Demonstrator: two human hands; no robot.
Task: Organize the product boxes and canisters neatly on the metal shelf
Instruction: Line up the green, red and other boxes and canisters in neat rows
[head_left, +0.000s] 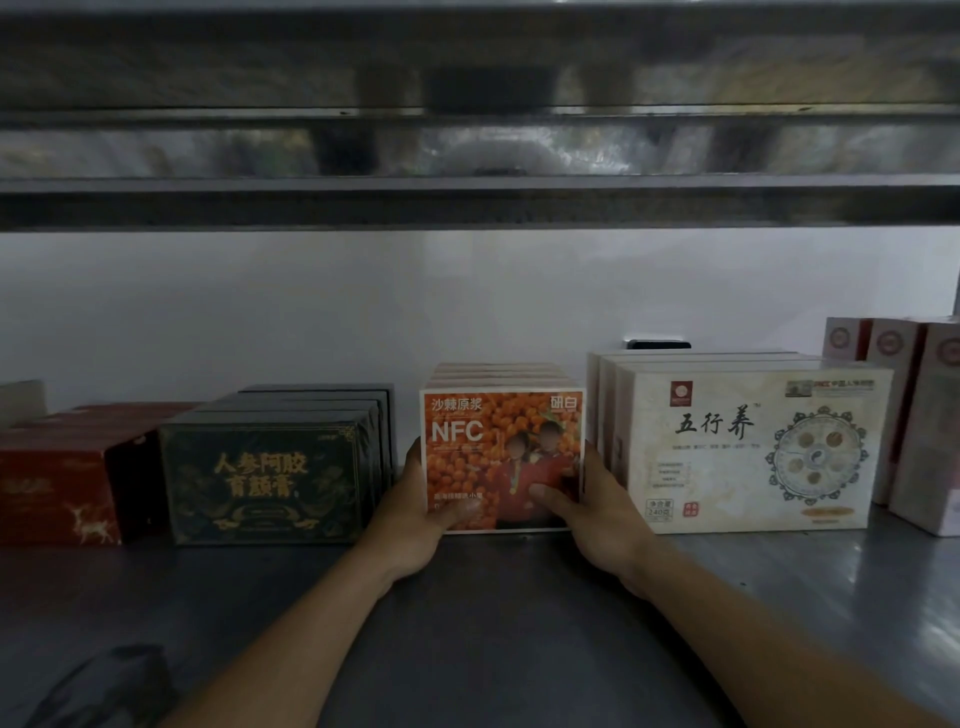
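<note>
- Steel, dull grey and smooth, forms the shelf (467, 634); near its front left corner lies a dark, blurred shape (104, 686) that is too dim to identify.
- Two bare forearms reach in from the front edge toward the middle of the shelf.
- Left hand (415, 525) clasps the lower left side of the orange box (501, 447), with the thumb lying on the front face and the fingers curled round the side.
- Right hand (597, 519) clasps the lower right side the same way, thumb on the glossy front.
- That orange box is an upright rectangular carton printed with berries and white "NFC". It stands at the middle of the shelf, heading a row of like cartons that runs back.
- Just beside the left hand stands a row of dark green boxes (265, 478), matte, with gold lettering and borders.
- Toward the left edge sits a red box (57, 493) bearing a pale deer figure.
- Right of the hands is a row of wider cream boxes (748, 447) with black calligraphy and a round ornate medallion.
- At the right edge stand tall pale boxes (924, 426) with round red seals.
- Behind everything is a smooth white wall (467, 301). Above hangs an upper metal shelf (467, 202), blurred and reflective.
</note>
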